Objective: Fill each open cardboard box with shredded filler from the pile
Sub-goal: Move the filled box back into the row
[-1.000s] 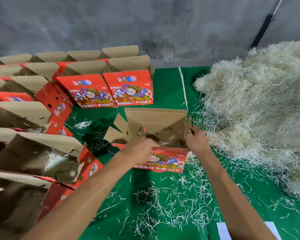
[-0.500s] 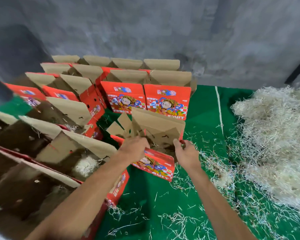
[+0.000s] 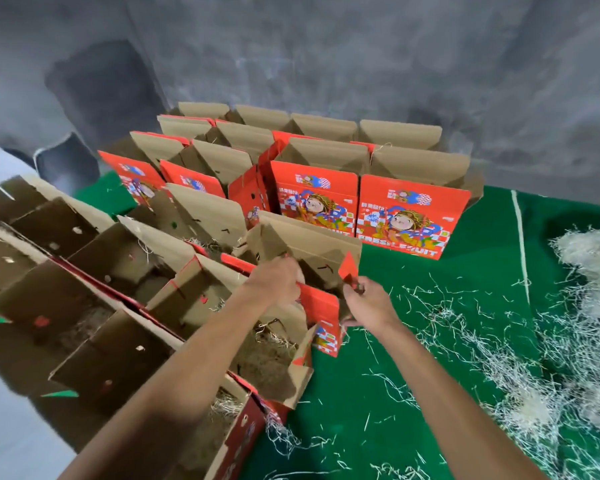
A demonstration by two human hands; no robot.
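A red printed cardboard box (image 3: 321, 315) with raised brown flaps sits in front of me among the other boxes. My left hand (image 3: 278, 280) grips its near left rim. My right hand (image 3: 368, 303) pinches its right front corner and flap. The pale shredded filler pile (image 3: 593, 327) lies at the right edge on the green cloth. Filler shows inside the nearer open box (image 3: 274, 344) under my left forearm.
Several open red boxes (image 3: 411, 216) stand in rows at the back and left, against a grey wall. Loose filler strands (image 3: 465, 327) litter the green table cloth (image 3: 378, 393) between the boxes and the pile.
Both hands have carried the box leftward, away from the filler pile, up against the row of boxes. The view has swung left, so the pile is now at the right edge.
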